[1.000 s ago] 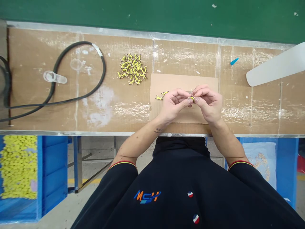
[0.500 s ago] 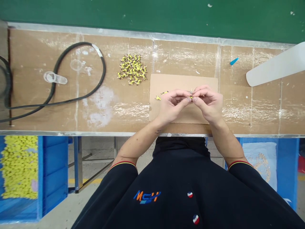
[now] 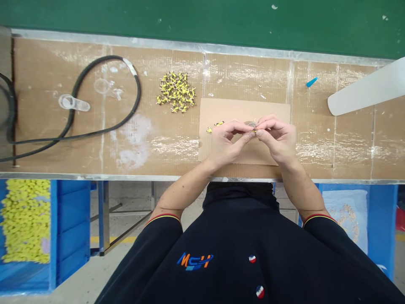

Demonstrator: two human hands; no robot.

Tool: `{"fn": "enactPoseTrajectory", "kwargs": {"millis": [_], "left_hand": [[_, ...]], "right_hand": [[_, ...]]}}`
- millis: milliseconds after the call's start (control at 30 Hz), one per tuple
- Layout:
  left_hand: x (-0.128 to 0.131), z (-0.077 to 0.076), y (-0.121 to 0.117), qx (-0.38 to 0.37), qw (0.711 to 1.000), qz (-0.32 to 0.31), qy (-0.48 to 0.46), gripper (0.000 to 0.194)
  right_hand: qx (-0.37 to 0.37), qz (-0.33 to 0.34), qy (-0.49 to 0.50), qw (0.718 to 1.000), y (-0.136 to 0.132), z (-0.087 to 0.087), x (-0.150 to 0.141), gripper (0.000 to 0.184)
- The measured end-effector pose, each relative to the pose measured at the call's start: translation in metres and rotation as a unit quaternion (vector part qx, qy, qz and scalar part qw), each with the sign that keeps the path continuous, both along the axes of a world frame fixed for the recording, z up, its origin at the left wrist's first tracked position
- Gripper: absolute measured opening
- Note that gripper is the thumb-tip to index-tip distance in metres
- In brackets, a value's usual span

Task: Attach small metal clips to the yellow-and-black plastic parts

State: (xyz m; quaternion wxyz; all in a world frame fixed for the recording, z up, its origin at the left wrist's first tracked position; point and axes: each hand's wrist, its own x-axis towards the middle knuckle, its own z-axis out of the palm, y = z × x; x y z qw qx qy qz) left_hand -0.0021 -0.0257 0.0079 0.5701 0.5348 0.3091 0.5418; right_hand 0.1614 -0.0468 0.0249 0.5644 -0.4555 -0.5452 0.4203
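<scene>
Currently, fingers of the left hand [image 3: 228, 142] and right hand [image 3: 277, 139] pinch 1 yellow figure [image 3: 255, 131] over the cardboard sheet [image 3: 243, 110]; presumably light, stiff, with fragile limbs, best gripped by its body.

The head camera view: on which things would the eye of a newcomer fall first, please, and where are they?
Probably first on the left hand and right hand, meeting at a small yellow piece over the cardboard sheet. Next might come the heap of yellow-and-dark pieces left of that sheet, and the looped black cable farther left.
</scene>
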Motion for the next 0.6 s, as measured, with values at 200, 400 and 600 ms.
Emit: {"fn": "enactPoseTrajectory", "kwargs": {"millis": [200, 400, 600], "left_hand": [[-0.001, -0.006, -0.001, 0.087, 0.995, 0.029, 0.039, 0.009], [-0.003, -0.002, 0.000, 0.136, 0.983, 0.065, 0.102, 0.009], [-0.004, 0.005, 0.003, -0.009, 0.999, -0.038, 0.023, 0.021]], "right_hand": [[0.010, 0.007, 0.012, 1.000, -0.001, -0.001, -0.001, 0.021], [-0.019, 0.001, 0.003, 1.000, -0.001, -0.002, -0.001, 0.030], [-0.016, -0.009, -0.008, 1.000, -0.001, 0.003, 0.000, 0.026]]}}
